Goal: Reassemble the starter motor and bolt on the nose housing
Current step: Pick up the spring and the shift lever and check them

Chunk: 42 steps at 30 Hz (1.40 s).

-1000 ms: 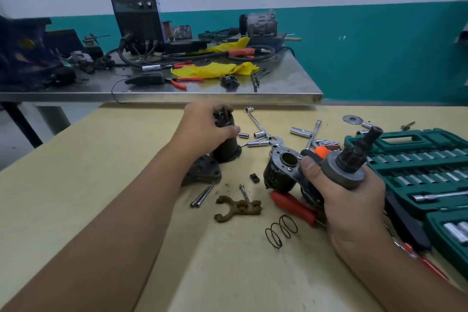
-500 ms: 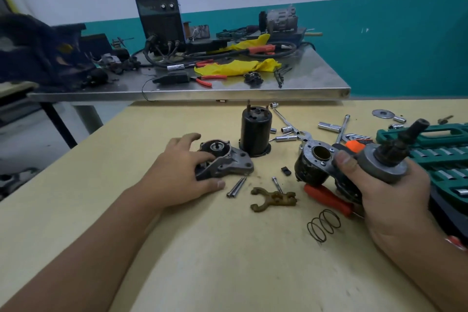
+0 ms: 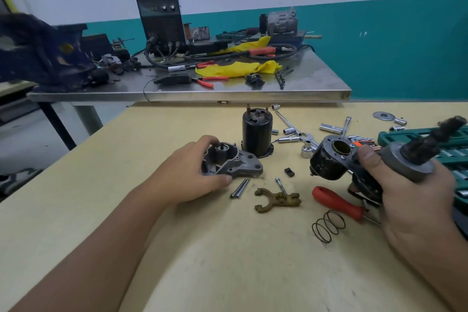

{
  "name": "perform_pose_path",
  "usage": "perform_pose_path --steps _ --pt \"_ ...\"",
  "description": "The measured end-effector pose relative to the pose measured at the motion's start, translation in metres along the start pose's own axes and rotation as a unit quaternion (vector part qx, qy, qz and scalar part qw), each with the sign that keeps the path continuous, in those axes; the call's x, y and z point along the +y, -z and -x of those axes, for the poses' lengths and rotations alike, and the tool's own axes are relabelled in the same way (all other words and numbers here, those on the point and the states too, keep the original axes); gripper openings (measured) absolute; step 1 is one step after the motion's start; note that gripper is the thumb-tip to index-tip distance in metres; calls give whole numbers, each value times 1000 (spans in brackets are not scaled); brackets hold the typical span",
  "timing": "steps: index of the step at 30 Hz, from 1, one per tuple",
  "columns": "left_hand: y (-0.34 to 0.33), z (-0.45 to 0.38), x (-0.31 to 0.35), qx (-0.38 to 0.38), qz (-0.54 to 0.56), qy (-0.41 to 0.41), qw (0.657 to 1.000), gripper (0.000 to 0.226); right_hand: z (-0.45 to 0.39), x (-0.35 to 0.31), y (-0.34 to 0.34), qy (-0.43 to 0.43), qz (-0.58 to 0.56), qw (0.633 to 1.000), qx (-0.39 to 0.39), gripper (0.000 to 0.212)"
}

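Your left hand (image 3: 187,172) has let go of the black motor can (image 3: 257,132), which now stands upright just beyond it, and its fingers and thumb curl round the grey nose housing (image 3: 233,163) lying on the yellow table (image 3: 228,261). Your right hand (image 3: 415,200) still grips the motor body (image 3: 359,164), raised at the right, shaft pointing up and right. The housing looks next to be lifted; the fork lever (image 3: 277,199), bolts (image 3: 240,188) and spring (image 3: 328,226) lie loose nearer you.

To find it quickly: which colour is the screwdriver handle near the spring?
Red; the screwdriver handle shows best in the head view.
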<state>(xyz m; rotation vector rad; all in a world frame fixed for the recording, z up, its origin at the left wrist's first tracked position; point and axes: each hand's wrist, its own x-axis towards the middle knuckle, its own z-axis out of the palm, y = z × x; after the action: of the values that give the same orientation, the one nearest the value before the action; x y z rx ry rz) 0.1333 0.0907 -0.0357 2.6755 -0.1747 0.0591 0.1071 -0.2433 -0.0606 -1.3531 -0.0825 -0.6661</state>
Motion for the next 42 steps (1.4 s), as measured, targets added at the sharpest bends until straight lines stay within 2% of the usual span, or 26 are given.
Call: perform_pose_path --steps 2,4,7,12,14,16,18,20,22,24,26,28,32,35,37,39,41,42 --pt "-1 -3 8 3 14 21 1000 90 -1 1 1 -7 8 1000 6 61" --pt "-3 -7 15 37 41 42 998 76 -1 2 2 -12 14 1000 11 66" --pt "2 -28 19 101 60 53 992 11 0 3 3 -15 18 1000 13 68" --pt "10 -45 12 109 27 61 992 21 -2 4 4 -13 32 999 -11 69" --pt "4 -44 12 137 -4 63 989 16 -2 2 4 -6 47 999 -20 67" --pt "0 -37 17 199 -24 34 979 7 -1 -2 1 3 51 998 -24 69" --pt "5 -28 24 270 46 -25 961 10 0 -9 -1 1 38 999 -36 71" --pt "10 -14 33 284 169 -93 939 15 0 -14 -1 -18 22 998 -54 70" --pt "6 4 45 227 270 -127 927 21 1 -18 0 -47 10 996 -81 72" --pt "-5 18 56 142 306 -127 933 22 3 -22 -1 -69 -14 990 -120 70" --pt "-13 24 61 43 308 -139 940 22 6 -27 -3 -94 -44 982 -155 67" --pt "-16 27 63 -27 260 -198 945 15 8 -31 -5 -119 -86 975 -164 67" --pt "-23 30 72 -33 96 -333 937 8 2 -34 -2 -76 -54 985 -145 76" --pt "-32 30 77 -24 123 -316 941 8 1 -35 -2 -62 -21 989 -136 87" --pt "-36 30 79 19 221 -247 943 33 2 -34 -4 -84 -22 987 -134 90" --pt "-36 29 86 60 306 -200 929 64 2 -35 -5 -102 -27 984 -145 80" --pt "-36 27 99 57 314 -209 925 82 3 -39 -9 -138 -54 974 -174 71" --pt "-37 26 105 54 299 -229 925 82 4 -43 -12 -166 -76 964 -195 68"
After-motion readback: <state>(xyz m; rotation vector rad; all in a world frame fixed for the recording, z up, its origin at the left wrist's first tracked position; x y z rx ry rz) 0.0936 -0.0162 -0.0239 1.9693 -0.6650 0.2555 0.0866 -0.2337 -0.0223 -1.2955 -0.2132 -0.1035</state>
